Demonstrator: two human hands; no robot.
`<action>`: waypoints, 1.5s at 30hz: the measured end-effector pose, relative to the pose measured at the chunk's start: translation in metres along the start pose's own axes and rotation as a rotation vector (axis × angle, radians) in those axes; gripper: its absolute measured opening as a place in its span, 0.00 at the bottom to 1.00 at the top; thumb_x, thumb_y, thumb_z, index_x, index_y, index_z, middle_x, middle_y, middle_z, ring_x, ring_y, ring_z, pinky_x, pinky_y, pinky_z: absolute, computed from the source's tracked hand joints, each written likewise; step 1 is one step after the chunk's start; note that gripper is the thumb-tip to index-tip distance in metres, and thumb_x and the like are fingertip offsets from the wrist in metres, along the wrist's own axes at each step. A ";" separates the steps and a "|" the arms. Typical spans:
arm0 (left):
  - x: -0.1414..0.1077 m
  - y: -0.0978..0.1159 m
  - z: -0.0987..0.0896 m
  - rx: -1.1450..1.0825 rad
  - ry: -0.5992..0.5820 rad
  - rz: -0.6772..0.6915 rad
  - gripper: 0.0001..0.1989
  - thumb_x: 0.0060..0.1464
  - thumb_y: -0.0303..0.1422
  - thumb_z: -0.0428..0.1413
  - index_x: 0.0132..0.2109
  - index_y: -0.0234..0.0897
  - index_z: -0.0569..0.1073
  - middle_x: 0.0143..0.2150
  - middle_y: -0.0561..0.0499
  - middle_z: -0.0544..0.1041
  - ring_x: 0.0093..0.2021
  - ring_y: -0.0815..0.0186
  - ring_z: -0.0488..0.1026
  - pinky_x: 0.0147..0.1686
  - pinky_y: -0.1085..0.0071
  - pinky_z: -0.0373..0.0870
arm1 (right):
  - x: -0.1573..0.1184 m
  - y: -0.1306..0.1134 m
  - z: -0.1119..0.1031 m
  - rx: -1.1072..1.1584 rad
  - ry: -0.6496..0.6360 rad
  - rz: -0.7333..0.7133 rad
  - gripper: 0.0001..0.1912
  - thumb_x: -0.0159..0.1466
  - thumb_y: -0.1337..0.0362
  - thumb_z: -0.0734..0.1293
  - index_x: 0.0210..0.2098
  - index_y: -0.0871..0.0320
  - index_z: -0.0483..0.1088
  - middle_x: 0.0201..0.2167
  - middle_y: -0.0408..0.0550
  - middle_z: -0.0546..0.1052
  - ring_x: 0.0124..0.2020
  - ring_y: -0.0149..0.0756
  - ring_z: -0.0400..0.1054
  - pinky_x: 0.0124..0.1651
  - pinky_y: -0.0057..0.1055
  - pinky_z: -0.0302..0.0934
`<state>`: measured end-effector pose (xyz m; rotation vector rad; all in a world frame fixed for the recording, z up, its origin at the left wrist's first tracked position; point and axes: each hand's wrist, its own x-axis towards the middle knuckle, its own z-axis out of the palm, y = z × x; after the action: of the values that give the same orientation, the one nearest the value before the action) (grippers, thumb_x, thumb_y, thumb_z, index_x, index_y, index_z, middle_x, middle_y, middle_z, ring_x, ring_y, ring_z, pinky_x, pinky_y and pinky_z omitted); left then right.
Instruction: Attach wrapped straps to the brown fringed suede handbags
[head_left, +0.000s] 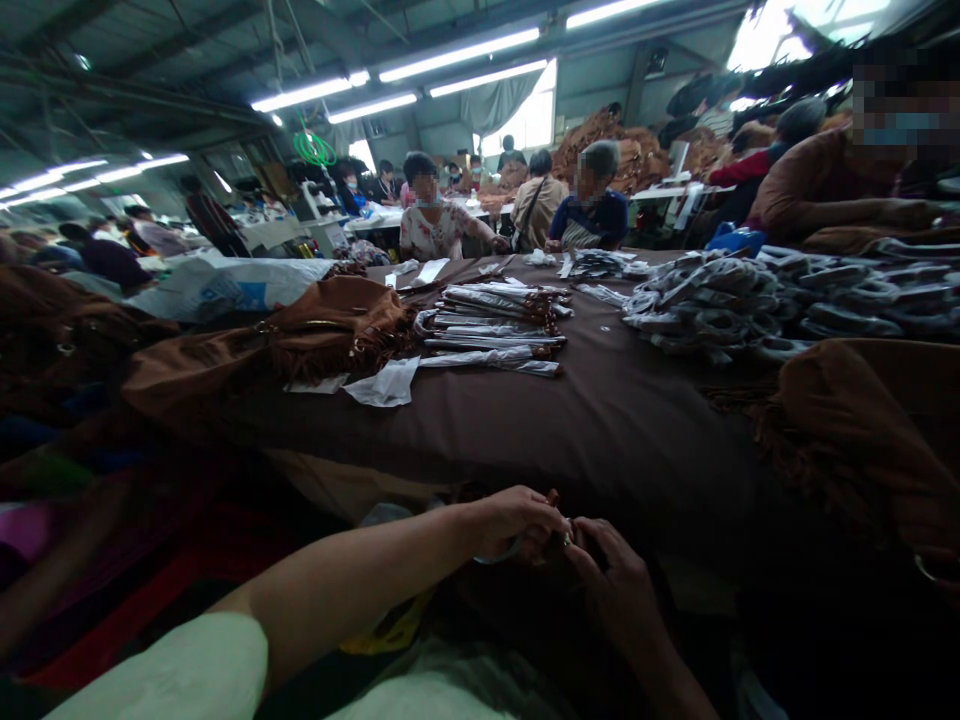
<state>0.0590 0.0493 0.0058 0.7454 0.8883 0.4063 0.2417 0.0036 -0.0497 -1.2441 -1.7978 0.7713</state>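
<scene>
Over my lap, just below the table's near edge, my left hand [517,520] and my right hand [616,565] almost meet. A brown strap-like piece [553,497] sticks up from the closed fingers of my left hand. Between the fingertips is a small shiny metal piece [567,540], which the thumb and fingers of my right hand pinch. Dim light and my fingers hide most of the held piece. Beyond my hands, a stack of brown straps wrapped in white [487,325] lies on the dark cloth-covered table [600,420].
Brown fringed bags lie at left [337,320] and right [862,410]. A heap of white-wrapped loops [705,300] sits at the right back. White paper [386,383] lies beside the straps. Co-workers [439,225] sit across the table. A yellow bag [390,630] is below my left forearm.
</scene>
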 end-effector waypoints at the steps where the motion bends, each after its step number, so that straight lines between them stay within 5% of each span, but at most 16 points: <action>1: 0.000 -0.001 0.002 -0.008 0.031 0.014 0.11 0.38 0.33 0.62 0.24 0.33 0.68 0.15 0.61 0.56 0.15 0.79 0.50 0.17 0.79 0.50 | 0.001 0.001 0.001 -0.004 0.010 0.007 0.13 0.64 0.55 0.64 0.43 0.55 0.70 0.40 0.50 0.76 0.41 0.41 0.71 0.43 0.34 0.66; 7: 0.003 0.002 0.005 0.006 0.106 -0.067 0.08 0.41 0.33 0.59 0.25 0.31 0.71 0.16 0.57 0.62 0.14 0.77 0.53 0.15 0.78 0.50 | 0.005 0.000 -0.005 0.024 -0.066 0.017 0.18 0.58 0.53 0.69 0.45 0.54 0.70 0.40 0.47 0.77 0.40 0.41 0.72 0.42 0.34 0.67; 13: 0.005 0.021 -0.002 0.067 -0.030 -0.283 0.10 0.40 0.34 0.62 0.25 0.30 0.72 0.15 0.58 0.61 0.13 0.78 0.51 0.15 0.78 0.48 | 0.008 -0.002 -0.010 0.029 -0.105 0.056 0.17 0.58 0.56 0.69 0.45 0.55 0.70 0.40 0.47 0.78 0.40 0.41 0.73 0.43 0.34 0.66; 16: 0.007 0.019 0.003 0.012 0.006 -0.108 0.12 0.40 0.37 0.62 0.27 0.31 0.72 0.17 0.58 0.62 0.15 0.78 0.53 0.16 0.78 0.49 | 0.010 -0.006 -0.010 -0.011 -0.005 0.126 0.16 0.60 0.53 0.67 0.43 0.56 0.71 0.39 0.49 0.78 0.39 0.43 0.73 0.42 0.35 0.67; 19: 0.006 0.007 0.012 0.017 0.146 0.132 0.15 0.37 0.37 0.65 0.30 0.32 0.73 0.22 0.57 0.67 0.19 0.77 0.58 0.19 0.78 0.51 | 0.010 -0.013 -0.008 -0.068 0.095 0.211 0.18 0.60 0.49 0.66 0.41 0.56 0.72 0.34 0.49 0.79 0.35 0.43 0.74 0.37 0.34 0.67; 23: 0.009 -0.012 0.026 -0.041 0.356 0.270 0.17 0.33 0.37 0.67 0.28 0.31 0.70 0.25 0.55 0.69 0.23 0.75 0.62 0.23 0.77 0.54 | 0.007 -0.018 0.001 -0.106 0.205 0.231 0.18 0.59 0.48 0.66 0.40 0.56 0.72 0.33 0.50 0.80 0.33 0.45 0.75 0.33 0.34 0.68; 28: 0.018 -0.024 0.030 -0.067 0.419 0.531 0.19 0.41 0.43 0.63 0.23 0.32 0.66 0.21 0.55 0.66 0.21 0.75 0.60 0.23 0.76 0.56 | 0.007 -0.008 0.005 -0.055 0.136 0.158 0.19 0.58 0.52 0.68 0.45 0.56 0.70 0.40 0.52 0.79 0.40 0.46 0.74 0.42 0.40 0.69; 37: 0.010 -0.004 0.017 -0.004 0.181 0.243 0.17 0.38 0.41 0.65 0.27 0.31 0.71 0.25 0.52 0.72 0.20 0.75 0.63 0.17 0.78 0.49 | 0.002 0.007 -0.015 0.019 -0.049 0.040 0.20 0.58 0.59 0.69 0.50 0.53 0.68 0.46 0.49 0.75 0.47 0.42 0.71 0.49 0.38 0.66; 42: 0.010 0.007 0.003 0.028 0.033 -0.195 0.19 0.31 0.38 0.69 0.26 0.30 0.71 0.21 0.54 0.69 0.16 0.77 0.58 0.15 0.79 0.48 | -0.003 0.002 -0.013 0.063 -0.143 -0.036 0.20 0.60 0.61 0.68 0.52 0.51 0.67 0.50 0.48 0.73 0.51 0.41 0.68 0.52 0.36 0.64; 45: 0.011 0.007 0.001 -0.003 0.051 -0.162 0.20 0.32 0.40 0.70 0.26 0.30 0.72 0.20 0.56 0.67 0.16 0.78 0.58 0.15 0.79 0.50 | -0.006 0.004 -0.010 0.083 -0.080 -0.015 0.16 0.62 0.59 0.66 0.50 0.51 0.68 0.48 0.48 0.74 0.50 0.41 0.69 0.51 0.35 0.65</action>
<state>0.0661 0.0604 0.0054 0.6576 0.9882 0.2843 0.2531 -0.0004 -0.0493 -1.1593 -1.8175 0.8900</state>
